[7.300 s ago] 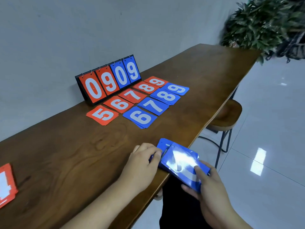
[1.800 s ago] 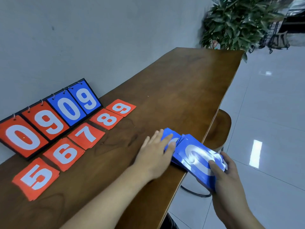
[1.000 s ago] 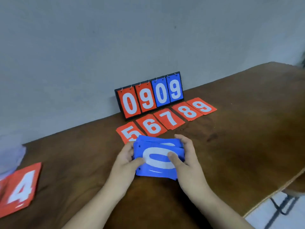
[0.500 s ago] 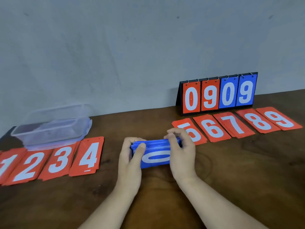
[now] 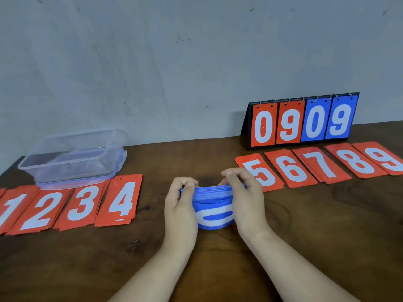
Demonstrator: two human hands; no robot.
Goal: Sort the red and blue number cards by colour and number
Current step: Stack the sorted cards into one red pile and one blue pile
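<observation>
**Hold state.** The left hand [image 5: 181, 208] and the right hand [image 5: 247, 203] grip the blue card stack [image 5: 214, 203] by its two short ends. The fingers [image 5: 187, 184] of each hand curl over the upper edge and close onto the stack with no gap showing. Neither hand holds anything else. The stack stands on a long edge between the two sets of fingers, with the white 0 of the front card facing the camera. It cannot be determined whether the lower edge rests on the bench [image 5: 327, 225].

**Hazard 1: splay.** The cards appear thin and glossy, and the front card appears to bow outward below the fingers. If end pressure is relaxed unevenly, cards are likely to slide out and fan across the bench, some face down.

**Hazard 2: disturbance of sorted piles.** The red 5 pile [image 5: 260, 174] lies just beyond and to the right of the right-hand fingers, close to the knuckles. The red 4 pile [image 5: 121, 202] lies well to the left of the left-hand fingers. A wide sweep while dealing could push either pile out of line or drop blue cards onto red.

**Hazard 3: misplacement.** The blue cards appear not yet laid out by number. Dealing several at once risks hiding a card under the wrong number. Peel one card at a time and read it before release.
</observation>
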